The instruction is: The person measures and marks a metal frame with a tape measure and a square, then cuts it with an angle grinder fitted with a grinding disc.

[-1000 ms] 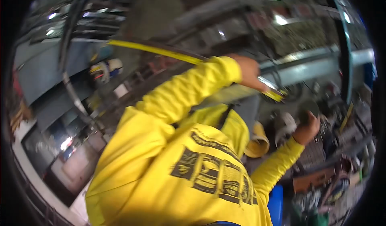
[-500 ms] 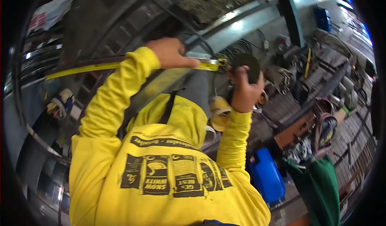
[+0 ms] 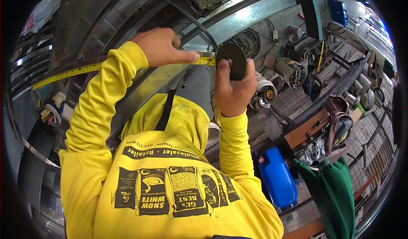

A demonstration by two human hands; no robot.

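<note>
My left hand (image 3: 158, 47) is closed around a yellow tape measure blade (image 3: 72, 72) and the metal bar beside it. Its thumb presses on the blade, which runs from the far left to the centre. In my right hand (image 3: 236, 88) is a dark, round cutting disc (image 3: 233, 59), pinched with the thumb near its centre hole. The disc's left edge overlaps the right end of the blade in this view, so that end is hidden. Both hands are above my lap, with the yellow shirt (image 3: 170, 226) below.
A blue jug (image 3: 278, 177) stands at lower right beside a green cloth (image 3: 329, 192). Containers of metal parts (image 3: 291, 73) and coiled cable (image 3: 246, 43) lie on the right. A green-grey post (image 3: 308, 11) rises at the top. Metal bars (image 3: 97, 22) fill the left side.
Both hands have moved left in view. The disc has come from right of the tape's end to overlapping it, and more of its face shows. Both grips are kept.
</note>
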